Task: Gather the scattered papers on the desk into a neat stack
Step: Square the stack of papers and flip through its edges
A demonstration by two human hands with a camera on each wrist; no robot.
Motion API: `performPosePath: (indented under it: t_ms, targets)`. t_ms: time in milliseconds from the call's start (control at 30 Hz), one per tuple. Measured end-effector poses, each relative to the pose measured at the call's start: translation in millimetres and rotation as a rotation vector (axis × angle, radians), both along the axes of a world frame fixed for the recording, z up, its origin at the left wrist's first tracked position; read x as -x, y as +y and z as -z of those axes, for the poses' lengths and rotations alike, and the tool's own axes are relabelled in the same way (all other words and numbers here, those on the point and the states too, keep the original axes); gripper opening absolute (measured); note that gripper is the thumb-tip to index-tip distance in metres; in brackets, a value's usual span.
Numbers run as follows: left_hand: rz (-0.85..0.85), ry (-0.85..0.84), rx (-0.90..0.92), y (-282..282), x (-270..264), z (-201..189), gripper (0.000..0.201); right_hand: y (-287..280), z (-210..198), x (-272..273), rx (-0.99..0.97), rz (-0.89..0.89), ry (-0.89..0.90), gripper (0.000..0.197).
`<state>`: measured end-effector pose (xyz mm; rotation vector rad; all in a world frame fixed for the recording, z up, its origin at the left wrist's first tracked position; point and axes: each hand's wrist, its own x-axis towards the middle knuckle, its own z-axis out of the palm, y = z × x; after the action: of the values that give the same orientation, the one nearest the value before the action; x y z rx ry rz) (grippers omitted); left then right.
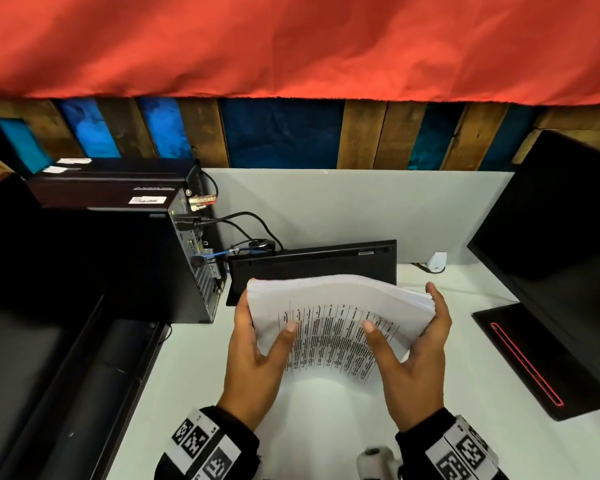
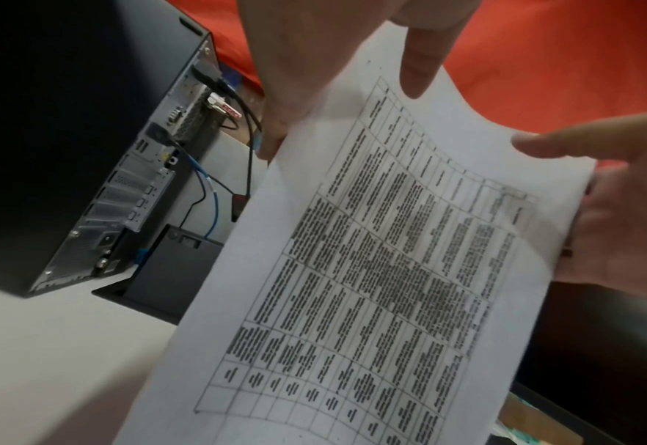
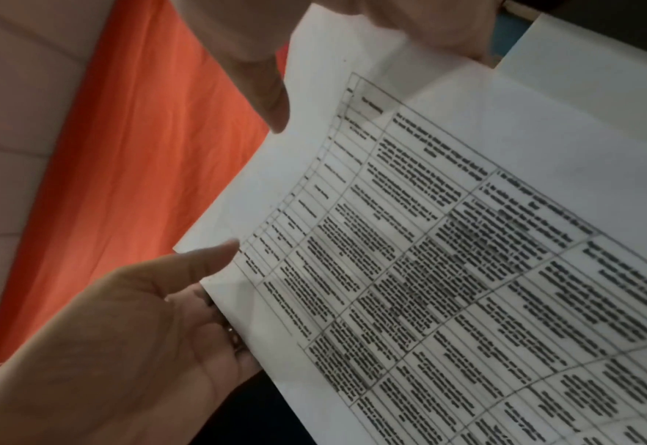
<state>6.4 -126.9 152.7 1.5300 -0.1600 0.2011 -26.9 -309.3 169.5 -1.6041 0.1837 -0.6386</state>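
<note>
A stack of white papers (image 1: 329, 313), its front sheet printed with a table, is held upright and bowed just above the white desk (image 1: 194, 393). My left hand (image 1: 253, 341) grips the stack's left edge, thumb on the front sheet and fingers behind. The right edge is gripped the same way by my right hand (image 1: 420, 337). In the left wrist view the printed sheet (image 2: 371, 271) fills the middle, with my left hand (image 2: 306, 60) above it and my right hand (image 2: 611, 216) at its far side. The right wrist view shows the sheet (image 3: 448, 256) between my right hand (image 3: 264, 75) and left hand (image 3: 123, 331).
A black computer tower (image 1: 187, 254) with cables stands at the left. A black keyboard (image 1: 312, 261) leans up just behind the papers. A dark monitor (image 1: 561, 209) and a flat black device with a red line (image 1: 534, 358) occupy the right. A small white adapter (image 1: 437, 261) sits at the back.
</note>
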Motion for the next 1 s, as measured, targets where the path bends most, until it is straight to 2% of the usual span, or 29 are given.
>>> performPosePath:
  t_ms: [133,267,367,467,533,600,667,733,1000]
  targets:
    - [0.026,0.036,0.025,2.3,-3.3,3.4,0.071,-4.4,7.2,-0.8,-0.059,-0.023,0.01,0.055]
    - [0.017,0.036,-0.002,2.5,-7.4,3.5,0.067,-8.7,6.4,-3.1,-0.022,0.026,-0.013,0.045]
    - [0.018,0.033,-0.055,-1.6,-8.6,2.8,0.057,-9.3,10.8,-5.6,0.006,0.009,-0.014,0.056]
    - [-0.058,-0.036,-0.171,-5.7,-8.7,-4.0,0.039,-7.5,7.0,-3.6,0.131,0.056,-0.05,0.073]
    - [-0.085,-0.098,-0.224,-7.4,-8.9,-12.1,0.054,-11.1,1.5,-4.3,0.337,0.085,-0.056,0.074]
    - [-0.119,-0.173,-0.322,-8.6,-8.3,-20.3,0.071,-14.0,-2.0,-7.7,0.49,0.079,-0.019,0.066]
    - [-0.139,-0.251,-0.436,-10.0,-8.0,-25.8,0.07,-14.9,-4.4,-11.9,0.488,0.079,0.011,0.056]
    - [-0.144,-0.284,-0.525,-9.8,-10.1,-26.8,0.063,-14.7,-5.2,-15.3,0.466,0.108,0.022,0.055]
    - [-0.179,-0.283,-0.576,-10.5,-8.9,-25.4,0.059,-15.9,-13.3,-14.3,0.444,0.119,0.058,0.058]
